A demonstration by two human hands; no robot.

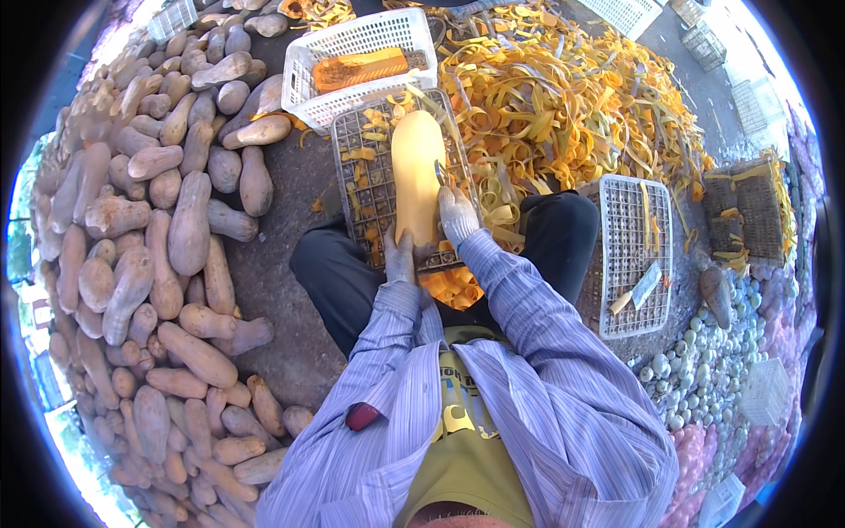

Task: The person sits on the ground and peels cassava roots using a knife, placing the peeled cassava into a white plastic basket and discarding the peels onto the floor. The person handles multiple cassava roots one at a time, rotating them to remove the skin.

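A long peeled pale-yellow squash (416, 168) lies lengthwise on an upturned plastic crate (346, 191) between my knees. My left hand (400, 256), in a dirty glove, grips its near end. My right hand (458, 214) wears a whitish knitted glove and holds a small tool, seemingly a peeler (440, 173), against the squash's right side. The tool's handle is mostly hidden in the fist. Bits of orange peel (360, 155) cling to the crate's grid. Orange pieces (455, 288) show below its near edge.
Unpeeled squashes (191, 224) are heaped on my left. A mound of peel strips (561, 99) rises ahead to the right. Beyond my crate stands a white basket (360, 36) with an orange cut piece inside. A knife (636, 288) lies on another crate (617, 257) at my right.
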